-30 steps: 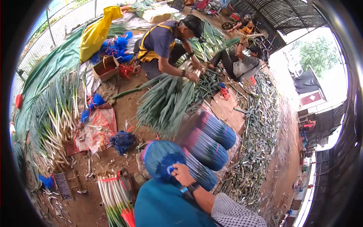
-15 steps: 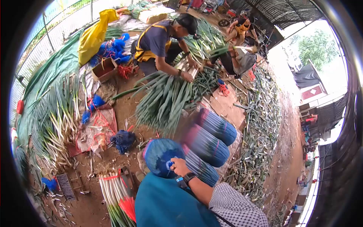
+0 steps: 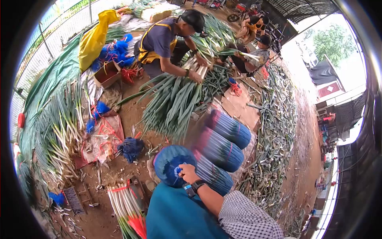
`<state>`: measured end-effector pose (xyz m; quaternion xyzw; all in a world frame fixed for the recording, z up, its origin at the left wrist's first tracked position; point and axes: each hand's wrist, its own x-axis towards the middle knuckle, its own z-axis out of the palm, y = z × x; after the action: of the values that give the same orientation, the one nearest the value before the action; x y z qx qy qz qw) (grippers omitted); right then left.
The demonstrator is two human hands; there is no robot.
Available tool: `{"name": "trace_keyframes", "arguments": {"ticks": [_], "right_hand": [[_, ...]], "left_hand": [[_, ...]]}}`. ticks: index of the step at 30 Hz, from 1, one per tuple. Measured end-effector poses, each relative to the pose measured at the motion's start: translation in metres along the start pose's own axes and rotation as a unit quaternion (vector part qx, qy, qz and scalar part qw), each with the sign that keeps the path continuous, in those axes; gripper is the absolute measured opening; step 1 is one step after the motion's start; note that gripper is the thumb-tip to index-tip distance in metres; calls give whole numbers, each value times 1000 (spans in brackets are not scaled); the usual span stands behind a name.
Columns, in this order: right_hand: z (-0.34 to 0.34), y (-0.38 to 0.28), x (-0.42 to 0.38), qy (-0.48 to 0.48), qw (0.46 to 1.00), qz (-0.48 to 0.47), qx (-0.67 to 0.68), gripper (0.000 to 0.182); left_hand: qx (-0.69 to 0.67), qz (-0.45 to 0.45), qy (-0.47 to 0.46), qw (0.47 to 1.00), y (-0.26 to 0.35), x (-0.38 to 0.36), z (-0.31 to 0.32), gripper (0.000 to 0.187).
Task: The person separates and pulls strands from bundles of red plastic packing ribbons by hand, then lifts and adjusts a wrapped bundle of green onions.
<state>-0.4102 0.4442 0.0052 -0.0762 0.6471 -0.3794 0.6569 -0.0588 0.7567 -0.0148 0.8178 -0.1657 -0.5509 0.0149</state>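
My right hand (image 3: 188, 173), with a watch on the wrist and a checked sleeve, is closed on the gathered end of a blue net bag (image 3: 167, 157). The bag is round and full, with its end turned up beside my teal-covered lap (image 3: 179, 215). What fills it is hidden by the dark mesh. My left hand is out of view. Just right of the bag lie netted bundles of green onions (image 3: 221, 149), side by side. Below left of it stands a red-tied bunch of green onions (image 3: 123, 199).
Across from me a co-worker (image 3: 163, 44) bends over a large heap of green onions (image 3: 175, 99). Another person (image 3: 254, 55) sits further back. Loose onions (image 3: 63, 139) lie at left, near a cardboard box (image 3: 106, 75) and a dark blue net (image 3: 130, 149). Trimmed leaves (image 3: 274, 131) cover the ground at right.
My right hand keeps its grip on the net bag, with little movement. The seated person at the back has raised their head. The view has shifted slightly.
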Motion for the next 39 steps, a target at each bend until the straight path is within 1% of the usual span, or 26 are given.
{"name": "trace_keyframes", "arguments": {"ticks": [2, 3, 4, 5, 6, 7, 8, 9, 10, 12, 13, 16, 18, 20, 21, 23, 24, 26, 29, 32, 33, 34, 35, 36, 37, 39], "right_hand": [[5, -11, -11, 120, 985, 121, 33, 11], [-2, -9, -11, 93, 987, 122, 39, 17], [-8, -16, -16, -86, 979, 29, -185, 13], [-12, -26, -26, -191, 799, -199, -535, 10], [-18, -34, -35, -198, 647, -397, -621, 9], [-3, -54, -60, -188, 635, -390, -640, 9], [-16, -37, -45, -202, 810, -228, -501, 8], [-26, -21, -30, -149, 936, -85, -306, 8], [-27, -18, -24, -65, 994, 25, -79, 9], [-2, -47, -52, -43, 963, -19, -267, 8], [-25, -42, -43, -90, 953, -100, -271, 14], [-30, -60, -59, -73, 903, -143, -397, 23], [-19, -72, -98, -146, 884, -119, -429, 29], [-30, -52, -103, -133, 857, -113, -485, 24], [-28, -33, -114, -152, 846, -98, -502, 22], [-23, -8, -131, -173, 825, -79, -532, 20], [-14, 10, -143, -228, 808, -60, -540, 21], [-2, 42, -163, -338, 724, -20, -601, 25], [9, 75, -190, -457, 608, 65, -646, 36], [16, 83, -210, -521, 588, 50, -617, 58], [21, 83, -212, -521, 617, 102, -580, 76], [25, 86, -213, -535, 658, 96, -521, 78], [25, 89, -214, -540, 701, 90, -456, 81], [20, 90, -216, -538, 742, 84, -390, 83], [12, 101, -212, -492, 811, 113, -296, 64], [7, 103, -205, -425, 856, 134, -264, 43]], "left_hand": [[-7, 5, -2, 1000, -3, 0, 6, 48], [-14, 2, -4, 1000, -12, -2, 9, 48], [-23, 2, -6, 1000, -26, -8, 12, 49], [-35, -14, -13, 999, -53, -21, 23, 49], [-47, -38, -19, 998, -88, -42, 42, 49], [-49, -72, -27, 996, -127, -68, 59, 49], [-56, -111, -38, 991, -167, -102, 78, 50], [-78, -141, -45, 986, -193, -133, 96, 50], [-112, -161, -54, 979, -205, -159, 111, 50], [-251, -161, -30, 954, -163, -201, 95, 44], [-318, -155, -19, 935, -131, -218, 85, 41], [-153, -225, -27, 962, -112, -225, 71, 34], [-269, -199, -37, 941, -102, -235, 59, 28], [-309, -134, -51, 940, -134, -219, 66, 26], [-309, -116, -52, 942, -152, -206, 72, 25], [-306, -87, -73, 945, -157, -189, 61, 24], [-305, -82, -91, 944, -147, -186, 51, 23], [-299, -14, -74, 951, -132, -168, 50, 25], [-316, 88, -73, 942, -62, -158, 46, 26], [-255, 142, -133, 947, 13, -178, 33, 26], [-241, 235, -101, 936, 23, -168, 51, 27], [-220, 326, -69, 917, 30, -161, 70, 27], [-262, 372, -48, 889, 42, -165, 81, 27], [-229, 362, -57, 902, 52, -165, 88, 25], [-197, 352, -66, 913, 67, -169, 91, 24], [-171, 352, -94, 916, 81, -172, 95, 28]]}}
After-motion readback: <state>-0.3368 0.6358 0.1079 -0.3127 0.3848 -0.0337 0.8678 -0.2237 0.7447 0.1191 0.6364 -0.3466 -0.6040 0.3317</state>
